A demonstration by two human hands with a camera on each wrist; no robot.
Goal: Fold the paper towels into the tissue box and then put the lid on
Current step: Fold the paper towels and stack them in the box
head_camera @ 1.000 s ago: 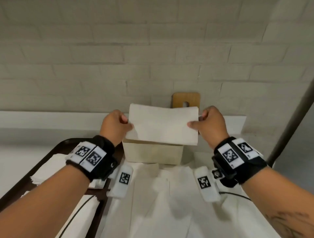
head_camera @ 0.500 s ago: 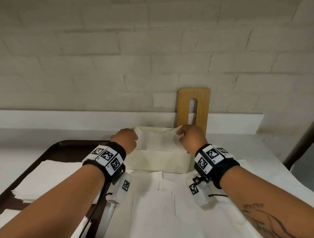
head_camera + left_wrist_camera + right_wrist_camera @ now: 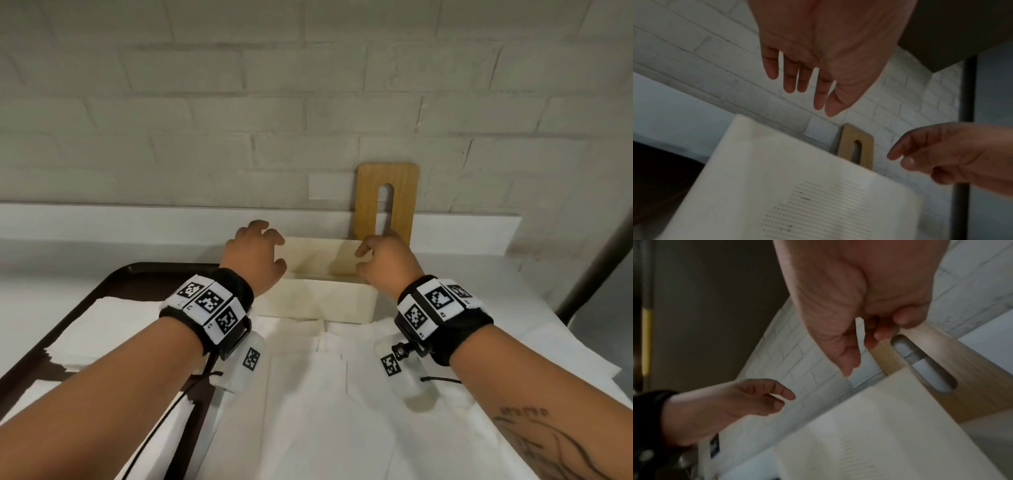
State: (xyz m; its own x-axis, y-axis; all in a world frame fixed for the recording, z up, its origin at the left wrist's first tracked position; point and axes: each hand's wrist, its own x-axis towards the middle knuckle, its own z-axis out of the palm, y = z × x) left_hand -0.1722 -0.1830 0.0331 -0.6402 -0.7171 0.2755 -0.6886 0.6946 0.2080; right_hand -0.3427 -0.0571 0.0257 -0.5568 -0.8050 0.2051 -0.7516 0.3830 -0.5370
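Note:
The cream tissue box (image 3: 315,301) stands open on the table against the back ledge. A folded white paper towel (image 3: 818,203) with an embossed pattern lies in it, also visible as the towel (image 3: 849,451) in the right wrist view. My left hand (image 3: 270,250) hovers over the box's left end, fingers spread and empty, as the left wrist view (image 3: 807,84) confirms. My right hand (image 3: 370,257) hangs over the right end, fingers loosely curled and holding nothing. The wooden lid (image 3: 404,198), with a long slot, leans upright on the wall just behind the box.
A dark tray (image 3: 144,270) at the left holds stacks of white paper towels (image 3: 102,325). Unfolded white sheets (image 3: 325,394) cover the table in front of the box. A white ledge (image 3: 137,222) runs along the brick wall. A dark pole (image 3: 599,267) rises at the right.
Both hands brought the folded towel down from above the box into it, then let go. They now hover apart over the box's two ends, empty.

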